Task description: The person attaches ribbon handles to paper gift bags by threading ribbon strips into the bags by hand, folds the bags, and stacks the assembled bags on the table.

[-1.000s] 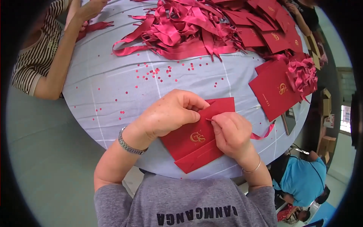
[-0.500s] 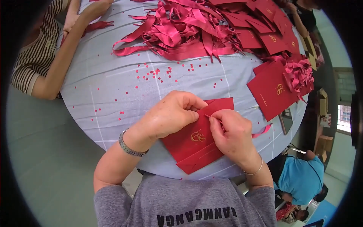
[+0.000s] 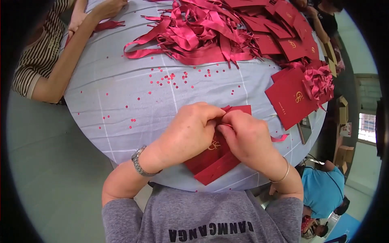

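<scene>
A flat red paper gift bag (image 3: 216, 170) with a gold emblem lies tilted on the table's near edge, in front of me. My left hand (image 3: 187, 130) is closed on its upper edge, thumb and index finger pinching the paper. Against it, my right hand (image 3: 252, 134) is closed in a pinch at the same edge. A pink-red ribbon (image 3: 279, 138) trails out to the right from under my right hand. Its tip is hidden among my fingertips, which meet over the bag's top.
On the cloth-covered round table (image 3: 133, 83) lie scattered red paper dots (image 3: 172, 77). A heap of ribbons (image 3: 198, 32) fills the far middle, with piled red bags (image 3: 291, 46) to its right. Nearer right, more bags (image 3: 288, 97) carry bunched ribbon. Another person's arm (image 3: 67, 65) rests far left.
Both hands have come together at the bag's top edge, the right moving up and left. The bag's upper part is now more covered, and the ribbon tip has gone out of sight.
</scene>
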### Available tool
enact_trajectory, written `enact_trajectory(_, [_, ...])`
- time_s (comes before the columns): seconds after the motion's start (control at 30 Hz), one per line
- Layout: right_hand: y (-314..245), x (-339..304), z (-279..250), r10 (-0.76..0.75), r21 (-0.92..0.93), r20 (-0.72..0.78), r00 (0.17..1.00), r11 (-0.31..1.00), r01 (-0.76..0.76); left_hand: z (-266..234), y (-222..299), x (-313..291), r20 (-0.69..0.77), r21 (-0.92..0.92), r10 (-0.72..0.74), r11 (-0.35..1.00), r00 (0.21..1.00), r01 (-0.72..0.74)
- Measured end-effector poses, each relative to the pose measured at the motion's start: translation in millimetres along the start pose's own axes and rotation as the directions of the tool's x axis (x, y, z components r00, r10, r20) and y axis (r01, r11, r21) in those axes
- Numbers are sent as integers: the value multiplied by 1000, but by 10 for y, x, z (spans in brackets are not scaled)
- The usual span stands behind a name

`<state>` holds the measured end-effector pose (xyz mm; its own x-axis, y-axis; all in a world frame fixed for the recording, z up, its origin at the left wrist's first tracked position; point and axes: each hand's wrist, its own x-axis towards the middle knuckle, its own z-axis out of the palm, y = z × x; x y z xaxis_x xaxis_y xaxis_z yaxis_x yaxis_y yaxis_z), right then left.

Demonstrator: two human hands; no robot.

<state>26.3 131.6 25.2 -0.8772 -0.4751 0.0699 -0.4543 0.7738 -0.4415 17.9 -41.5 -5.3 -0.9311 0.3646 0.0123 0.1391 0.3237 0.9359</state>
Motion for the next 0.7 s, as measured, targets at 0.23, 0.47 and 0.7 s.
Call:
enact_trajectory(0.23, [77,-68,16,-33,168,-35,999,985,38,-122,48,34,196,-281,-254,911,947,303])
enact_trajectory(0.47, [132,-199,37,2,194,-182,983,980,34,-62,-56,86,195,-153,61,988,979,-31])
enact_trajectory(0.7, [122,-240,-45,73,222,-68,995,973,-56,35,-64,58,132,198,340,911,931,-361])
